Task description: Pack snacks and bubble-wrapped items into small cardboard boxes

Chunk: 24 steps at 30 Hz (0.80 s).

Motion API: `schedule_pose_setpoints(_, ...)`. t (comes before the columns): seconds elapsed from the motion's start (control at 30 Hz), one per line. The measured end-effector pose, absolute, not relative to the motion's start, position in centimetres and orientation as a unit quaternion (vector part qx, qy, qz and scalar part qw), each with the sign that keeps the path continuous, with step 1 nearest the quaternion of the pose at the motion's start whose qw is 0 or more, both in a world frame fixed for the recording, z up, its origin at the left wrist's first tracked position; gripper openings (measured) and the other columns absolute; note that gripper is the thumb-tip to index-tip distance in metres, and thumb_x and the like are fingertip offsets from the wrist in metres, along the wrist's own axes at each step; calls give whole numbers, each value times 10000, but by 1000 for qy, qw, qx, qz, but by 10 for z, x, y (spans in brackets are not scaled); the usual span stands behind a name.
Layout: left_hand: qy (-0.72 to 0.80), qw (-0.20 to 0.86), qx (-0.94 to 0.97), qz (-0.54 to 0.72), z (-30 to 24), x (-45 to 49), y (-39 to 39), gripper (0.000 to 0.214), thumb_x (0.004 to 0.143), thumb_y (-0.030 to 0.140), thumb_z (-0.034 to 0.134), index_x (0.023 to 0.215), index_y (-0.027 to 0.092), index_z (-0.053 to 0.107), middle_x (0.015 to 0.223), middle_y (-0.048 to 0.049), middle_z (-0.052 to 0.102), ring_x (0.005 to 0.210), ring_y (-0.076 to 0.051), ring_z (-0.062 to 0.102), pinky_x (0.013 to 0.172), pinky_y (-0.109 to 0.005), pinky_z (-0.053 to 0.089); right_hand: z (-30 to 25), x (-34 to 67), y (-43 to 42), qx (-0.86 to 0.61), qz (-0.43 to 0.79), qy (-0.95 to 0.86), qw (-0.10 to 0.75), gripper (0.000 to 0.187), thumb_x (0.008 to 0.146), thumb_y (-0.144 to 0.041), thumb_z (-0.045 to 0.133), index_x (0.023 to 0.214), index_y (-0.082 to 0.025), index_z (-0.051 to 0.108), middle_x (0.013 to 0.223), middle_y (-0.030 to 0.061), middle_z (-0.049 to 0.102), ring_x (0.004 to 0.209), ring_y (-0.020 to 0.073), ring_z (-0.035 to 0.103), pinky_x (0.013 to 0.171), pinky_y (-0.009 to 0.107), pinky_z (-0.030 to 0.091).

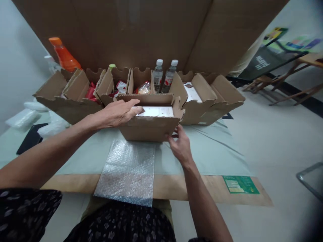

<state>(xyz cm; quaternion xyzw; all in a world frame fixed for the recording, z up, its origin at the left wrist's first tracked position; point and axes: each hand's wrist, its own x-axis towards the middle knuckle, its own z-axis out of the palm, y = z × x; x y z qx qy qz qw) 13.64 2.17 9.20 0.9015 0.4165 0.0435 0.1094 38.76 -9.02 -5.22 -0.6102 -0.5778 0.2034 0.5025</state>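
Observation:
In the head view a small open cardboard box (148,129) stands at the middle, in front of a row of similar boxes. White flat packs (156,111) show inside it. My left hand (119,112) lies over its upper left end, fingers stretched across the rim and thumb near the white packs. At the box's lower right corner, my right hand (180,144) grips with curled fingers; part of them is hidden behind the cardboard. A clear bubble wrap bag (128,168) lies flat just before the box and overhangs the table's front edge.
The cardboard bins behind hold two water bottles (157,74), an orange bottle (64,55) and small packets. Left are bubble wrap pieces (35,107) and a dark flat object (29,139). A green card (240,185) lies at the table's (202,148) front right. Wooden stools (285,79) stand beyond.

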Motion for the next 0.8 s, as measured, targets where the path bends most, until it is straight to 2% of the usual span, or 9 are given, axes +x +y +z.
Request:
schedule_pose_setpoints(0.1,405,54,902,141,92,126,10,536,1042,521,319,1355,178,587,1238,-118,713,1170,-331,656,1023,-518,483,-50,396,-100,-631,162,-581,488,533,862,-348,648,1375,-243,554,1283,119,706,1059,277,707,834,461,612)
schedule_pose_setpoints(0.17,369,10,897,243,84,106,-12,427,1045,432,383,1302,182,616,1248,-105,711,1224,-288,632,1068,-483,470,-53,396,-125,-661,119,-565,479,536,892,-369,649,1402,-238,546,1344,132,679,1103,288,702,868,489,607)
schedule_pose_setpoints(0.27,343,-39,873,344,49,70,-62,305,1002,312,521,1264,204,635,1260,-95,714,1234,-251,629,1074,-464,485,-61,376,-170,-671,72,-578,458,381,965,-326,596,1335,-241,624,1289,121,713,1145,294,692,960,528,580)
schedule_pose_setpoints(0.33,373,2,881,293,12,51,-95,263,987,254,553,1225,206,653,1236,-93,725,1221,-255,639,1058,-481,510,-67,347,-189,-623,90,-655,418,341,991,-280,565,1322,-256,643,1299,107,715,1214,293,662,1035,541,542)
schedule_pose_setpoints(0.37,390,38,887,244,-8,45,-108,258,986,239,546,1211,202,666,1316,-114,694,1287,-276,602,1085,-504,490,-70,331,-193,-589,111,-702,385,358,992,-269,567,1344,-263,632,1353,104,690,1268,295,632,1063,544,522)
schedule_pose_setpoints(0.47,426,112,890,121,-58,38,-130,354,985,296,555,1313,187,632,1494,-158,576,1417,-337,490,1136,-555,431,-79,299,-187,-506,163,-809,252,407,973,-279,616,1379,-251,615,1497,113,590,1386,322,537,1075,550,497)
schedule_pose_setpoints(0.53,436,141,885,80,-75,36,-133,420,992,326,547,1390,194,580,1558,-155,514,1465,-341,436,1172,-569,385,-84,303,-185,-513,158,-822,189,389,975,-302,623,1357,-232,635,1510,130,577,1408,346,511,1074,567,478)
schedule_pose_setpoints(0.67,426,176,885,67,-77,20,-131,502,1004,372,535,1471,191,504,1635,-149,412,1535,-329,335,1224,-551,323,-84,349,-217,-595,66,-781,176,402,986,-348,580,1363,-217,628,1437,152,636,1394,390,514,1044,615,450)
schedule_pose_setpoints(0.8,385,185,900,85,-65,-6,-143,716,948,555,611,1549,220,414,1686,-155,311,1571,-358,244,1248,-586,263,-78,356,-263,-549,79,-818,154,627,923,-289,632,1525,-217,473,1572,158,503,1439,381,468,1077,607,440)
